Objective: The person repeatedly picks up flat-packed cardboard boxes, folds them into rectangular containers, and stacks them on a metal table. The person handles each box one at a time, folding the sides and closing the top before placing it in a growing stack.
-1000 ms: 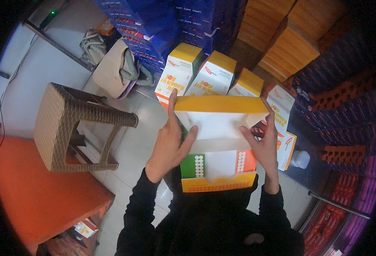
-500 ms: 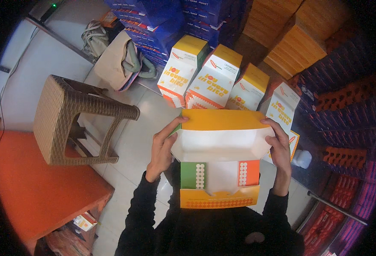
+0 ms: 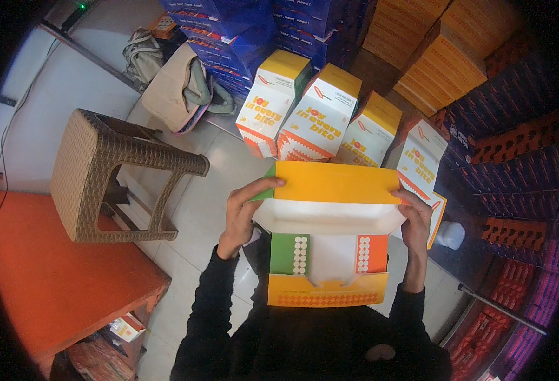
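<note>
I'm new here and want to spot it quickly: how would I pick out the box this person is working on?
Start at the woven brown stool on the pale floor; look right to the row of standing white and yellow cartons. Just below them, the left hand and right hand grip the open box, the only one unfolded, showing its white inside with green and orange flaps.

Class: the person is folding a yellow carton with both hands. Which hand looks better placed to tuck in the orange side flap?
Probably the right hand: it grips the carton on the side directly above the orange flap. The left hand holds the opposite end, beside the green flap.
</note>
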Action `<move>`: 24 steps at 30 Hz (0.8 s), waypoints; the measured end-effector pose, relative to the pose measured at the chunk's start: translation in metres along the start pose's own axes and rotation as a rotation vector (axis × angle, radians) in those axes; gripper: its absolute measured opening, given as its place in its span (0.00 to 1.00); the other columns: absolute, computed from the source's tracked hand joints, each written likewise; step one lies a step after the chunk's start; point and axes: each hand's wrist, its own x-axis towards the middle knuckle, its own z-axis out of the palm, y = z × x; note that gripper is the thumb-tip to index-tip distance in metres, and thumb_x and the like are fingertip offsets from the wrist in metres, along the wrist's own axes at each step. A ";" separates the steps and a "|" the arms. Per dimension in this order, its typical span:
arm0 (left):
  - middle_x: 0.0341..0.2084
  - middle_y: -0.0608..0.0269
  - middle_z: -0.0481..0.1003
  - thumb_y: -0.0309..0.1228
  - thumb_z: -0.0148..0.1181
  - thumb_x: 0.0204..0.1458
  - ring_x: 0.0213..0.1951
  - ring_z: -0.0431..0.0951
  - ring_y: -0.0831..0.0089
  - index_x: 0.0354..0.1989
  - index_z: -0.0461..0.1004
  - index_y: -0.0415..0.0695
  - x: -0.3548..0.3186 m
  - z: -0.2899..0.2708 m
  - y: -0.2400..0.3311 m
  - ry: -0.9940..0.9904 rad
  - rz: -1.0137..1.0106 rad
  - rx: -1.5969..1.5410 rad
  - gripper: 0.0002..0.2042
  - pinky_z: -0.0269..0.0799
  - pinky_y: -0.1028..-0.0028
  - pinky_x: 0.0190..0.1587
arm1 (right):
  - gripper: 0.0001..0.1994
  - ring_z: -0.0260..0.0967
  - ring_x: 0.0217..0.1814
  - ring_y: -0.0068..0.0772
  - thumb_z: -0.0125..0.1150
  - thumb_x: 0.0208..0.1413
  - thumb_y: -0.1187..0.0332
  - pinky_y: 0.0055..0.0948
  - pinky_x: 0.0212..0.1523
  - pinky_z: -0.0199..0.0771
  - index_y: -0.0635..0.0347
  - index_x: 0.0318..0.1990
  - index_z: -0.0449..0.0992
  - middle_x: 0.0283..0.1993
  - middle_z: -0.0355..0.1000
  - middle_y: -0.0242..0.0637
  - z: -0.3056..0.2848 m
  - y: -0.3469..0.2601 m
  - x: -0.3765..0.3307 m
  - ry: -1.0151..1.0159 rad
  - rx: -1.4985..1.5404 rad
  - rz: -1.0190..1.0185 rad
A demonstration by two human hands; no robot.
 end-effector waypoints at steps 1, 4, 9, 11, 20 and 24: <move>0.43 0.50 0.77 0.25 0.42 0.47 0.45 0.78 0.61 0.48 0.72 0.37 0.001 0.000 0.004 -0.010 -0.017 0.023 0.20 0.68 0.70 0.51 | 0.19 0.60 0.64 0.37 0.43 0.46 0.80 0.29 0.63 0.56 0.74 0.46 0.73 0.58 0.66 0.48 0.001 -0.002 0.000 -0.011 0.002 0.004; 0.43 0.49 0.77 0.24 0.46 0.51 0.45 0.78 0.58 0.57 0.65 0.41 0.005 0.002 0.021 -0.024 -0.018 0.148 0.22 0.68 0.69 0.52 | 0.23 0.57 0.66 0.38 0.43 0.46 0.82 0.31 0.65 0.52 0.71 0.53 0.68 0.62 0.62 0.47 0.006 -0.013 -0.002 -0.038 -0.240 -0.075; 0.48 0.48 0.73 0.21 0.52 0.52 0.51 0.74 0.58 0.64 0.55 0.45 0.006 0.012 0.051 -0.015 -0.231 0.383 0.29 0.64 0.69 0.55 | 0.27 0.52 0.69 0.40 0.45 0.51 0.81 0.34 0.68 0.48 0.64 0.62 0.59 0.67 0.54 0.46 0.028 -0.035 -0.010 -0.014 -0.467 -0.172; 0.50 0.48 0.73 0.20 0.53 0.51 0.52 0.74 0.57 0.63 0.56 0.44 0.007 0.014 0.054 -0.043 -0.245 0.352 0.29 0.64 0.70 0.55 | 0.27 0.50 0.70 0.40 0.46 0.53 0.80 0.35 0.69 0.46 0.63 0.63 0.57 0.68 0.52 0.45 0.034 -0.041 -0.010 0.041 -0.507 -0.135; 0.46 0.47 0.75 0.09 0.45 0.37 0.48 0.77 0.54 0.55 0.70 0.43 0.008 -0.005 0.037 -0.199 -0.048 0.221 0.31 0.69 0.67 0.52 | 0.29 0.49 0.71 0.34 0.48 0.55 0.77 0.33 0.68 0.45 0.62 0.66 0.56 0.69 0.54 0.42 0.010 -0.034 0.000 -0.092 -0.374 -0.036; 0.45 0.47 0.75 0.08 0.42 0.34 0.46 0.77 0.55 0.53 0.71 0.45 0.007 -0.010 0.031 -0.237 -0.001 0.203 0.33 0.69 0.67 0.51 | 0.30 0.50 0.71 0.34 0.48 0.53 0.78 0.33 0.68 0.46 0.62 0.66 0.56 0.68 0.56 0.42 0.005 -0.026 -0.004 -0.103 -0.432 -0.069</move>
